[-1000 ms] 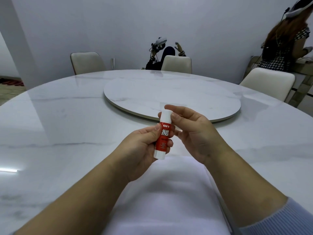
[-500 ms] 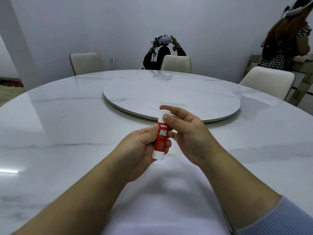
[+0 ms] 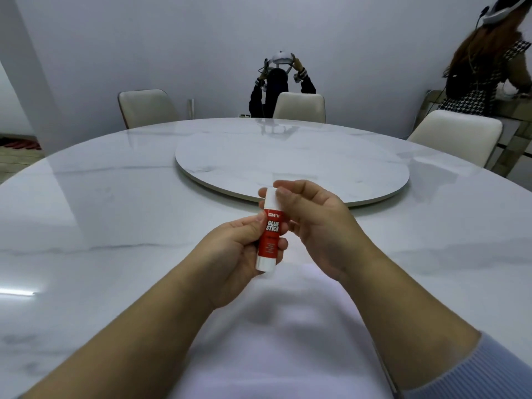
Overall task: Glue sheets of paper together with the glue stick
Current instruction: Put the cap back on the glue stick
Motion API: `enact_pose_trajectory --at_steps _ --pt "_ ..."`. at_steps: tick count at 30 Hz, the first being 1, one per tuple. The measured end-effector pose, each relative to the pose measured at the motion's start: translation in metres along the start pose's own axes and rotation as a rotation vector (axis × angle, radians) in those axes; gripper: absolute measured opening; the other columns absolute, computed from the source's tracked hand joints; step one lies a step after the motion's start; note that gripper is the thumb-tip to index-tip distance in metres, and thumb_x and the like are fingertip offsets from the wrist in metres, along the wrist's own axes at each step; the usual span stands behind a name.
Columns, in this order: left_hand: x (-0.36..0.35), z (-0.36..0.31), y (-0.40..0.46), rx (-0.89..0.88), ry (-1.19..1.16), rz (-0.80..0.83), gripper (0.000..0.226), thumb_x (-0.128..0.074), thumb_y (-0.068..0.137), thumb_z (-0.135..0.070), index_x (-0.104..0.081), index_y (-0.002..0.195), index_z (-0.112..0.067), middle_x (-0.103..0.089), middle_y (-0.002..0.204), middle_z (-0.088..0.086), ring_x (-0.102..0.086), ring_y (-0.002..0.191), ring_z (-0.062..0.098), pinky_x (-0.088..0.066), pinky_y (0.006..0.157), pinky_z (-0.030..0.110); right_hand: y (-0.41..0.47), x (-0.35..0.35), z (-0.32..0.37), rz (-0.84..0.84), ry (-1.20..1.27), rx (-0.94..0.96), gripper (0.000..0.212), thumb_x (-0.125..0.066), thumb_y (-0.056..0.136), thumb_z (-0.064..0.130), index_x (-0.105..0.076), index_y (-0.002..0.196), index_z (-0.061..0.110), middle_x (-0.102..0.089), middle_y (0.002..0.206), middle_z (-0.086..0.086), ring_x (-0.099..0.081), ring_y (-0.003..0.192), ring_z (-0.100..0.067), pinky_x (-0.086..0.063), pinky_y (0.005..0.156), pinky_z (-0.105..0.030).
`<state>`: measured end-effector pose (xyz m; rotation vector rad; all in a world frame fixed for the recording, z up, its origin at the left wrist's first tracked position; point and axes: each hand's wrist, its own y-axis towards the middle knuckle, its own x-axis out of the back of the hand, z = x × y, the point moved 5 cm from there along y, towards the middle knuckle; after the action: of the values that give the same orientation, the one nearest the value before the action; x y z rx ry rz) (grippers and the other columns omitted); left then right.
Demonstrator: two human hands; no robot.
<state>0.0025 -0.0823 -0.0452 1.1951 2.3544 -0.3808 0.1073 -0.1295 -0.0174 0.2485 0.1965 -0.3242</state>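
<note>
**Head view: glue stick held upright over the paper, both hands on it**

Head view shows the left hand wrapped round the red body of the glue stick, thumb across the front and fingers curled behind, so its grip is pinching the tube near the middle. The right hand pinches the white cap at the top between thumb and forefinger, its other fingers loosely bent. The stick stands almost upright, lifted above the table, its white base at the bottom.

Below the hands lie white sheets of paper on the near edge of the table, partly covered by both forearms. A light blue sleeve shows on the right arm.

The table is round, glossy white marble with grey veins, and carries a round turntable of the same stone at its centre, well beyond the hands. Pale upholstered chairs stand round the far side against a plain grey-white wall. A person in dark clothes sits behind the far chair with both hands raised to a headset. Another person in a houndstooth top stands at the right edge, turned away.

On the red label, white letters read "DIY" and "GLUE STICK"; the smaller print underneath is too fine to read.
</note>
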Motion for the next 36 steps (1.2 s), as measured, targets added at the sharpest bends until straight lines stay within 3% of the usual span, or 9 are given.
enact_pose_trajectory --at_steps 2,7,13,19,25,28,30,32,36 --pt "-0.002 -0.001 -0.001 0.007 -0.050 0.019 0.026 -0.049 0.085 -0.018 -0.063 0.096 0.001 -0.071 0.074 0.009 -0.065 0.059 0.017 -0.055 0.056 0.028 -0.002 0.002 0.006 0.083 0.059 -0.006 0.026 -0.068 0.071 0.018 -0.069 0.096 0.016 -0.075 0.096 -0.008 -0.067 0.091 -0.023 -0.054 0.078 -0.026" --pt "-0.002 0.002 0.001 -0.003 0.012 0.015 0.028 -0.047 0.088 -0.019 -0.064 0.100 -0.001 -0.072 0.079 0.008 -0.065 0.061 0.015 -0.055 0.058 0.027 0.001 -0.002 -0.005 -0.010 -0.031 -0.003 0.023 -0.074 0.075 0.013 -0.072 0.096 0.021 -0.058 0.062 0.007 -0.053 0.067 -0.013 -0.049 0.063 -0.024" --pt "-0.003 0.001 0.001 -0.003 -0.060 0.017 0.030 -0.052 0.079 -0.022 -0.064 0.095 0.000 -0.070 0.074 0.009 -0.064 0.059 0.017 -0.056 0.057 0.027 -0.001 0.001 -0.001 0.100 -0.020 -0.041 0.026 -0.064 0.082 0.019 -0.071 0.107 0.022 -0.075 0.100 -0.002 -0.064 0.093 -0.019 -0.048 0.089 -0.033" --pt "-0.002 0.003 0.001 0.004 -0.013 0.016 0.029 -0.042 0.093 -0.018 -0.064 0.101 -0.002 -0.072 0.077 0.007 -0.064 0.060 0.016 -0.056 0.057 0.027 0.001 -0.003 -0.006 -0.052 -0.177 0.037 0.014 -0.072 0.080 0.016 -0.069 0.089 0.027 -0.059 0.056 0.013 -0.057 0.056 -0.006 -0.049 0.057 -0.019" --pt "-0.001 0.002 0.002 0.010 -0.078 0.014 0.029 -0.051 0.081 -0.022 -0.064 0.095 -0.001 -0.070 0.074 0.008 -0.063 0.059 0.016 -0.055 0.056 0.028 -0.001 0.003 0.000 0.003 -0.172 0.007 0.019 -0.060 0.090 0.017 -0.072 0.100 0.028 -0.072 0.102 -0.021 -0.063 0.104 -0.034 -0.044 0.099 -0.043" --pt "-0.001 0.002 0.002 0.010 -0.088 0.010 0.027 -0.046 0.089 -0.020 -0.063 0.095 0.000 -0.069 0.074 0.007 -0.064 0.059 0.016 -0.056 0.057 0.028 0.000 0.000 0.001 -0.091 -0.221 0.074 0.015 -0.066 0.087 0.016 -0.069 0.097 0.027 -0.073 0.084 -0.020 -0.067 0.076 -0.018 -0.055 0.079 -0.029" --pt "0.001 0.002 0.002 0.011 -0.074 -0.003 0.028 -0.042 0.094 -0.018 -0.062 0.098 0.000 -0.069 0.074 0.007 -0.064 0.059 0.016 -0.056 0.057 0.027 0.002 -0.003 -0.001 -0.108 -0.258 0.099 0.013 -0.070 0.083 0.017 -0.069 0.093 0.025 -0.067 0.063 0.000 -0.061 0.058 -0.006 -0.052 0.058 -0.018" --pt "0.001 0.002 0.002 0.016 -0.041 0.001 0.028 -0.041 0.094 -0.017 -0.063 0.099 -0.001 -0.070 0.075 0.006 -0.064 0.059 0.016 -0.056 0.057 0.027 0.003 0.000 0.001 -0.129 -0.292 0.110 0.014 -0.076 0.077 0.020 -0.070 0.089 0.024 -0.060 0.052 0.012 -0.059 0.053 -0.002 -0.048 0.053 -0.011" --pt "-0.001 0.004 0.002 0.022 -0.028 0.017 0.031 -0.051 0.080 -0.021 -0.065 0.099 0.000 -0.071 0.075 0.007 -0.065 0.061 0.016 -0.056 0.058 0.027 0.001 0.009 0.006 -0.078 -0.255 0.097 0.007 -0.066 0.085 0.027 -0.073 0.086 0.026 -0.071 0.079 0.006 -0.066 0.082 -0.008 -0.050 0.081 -0.026"
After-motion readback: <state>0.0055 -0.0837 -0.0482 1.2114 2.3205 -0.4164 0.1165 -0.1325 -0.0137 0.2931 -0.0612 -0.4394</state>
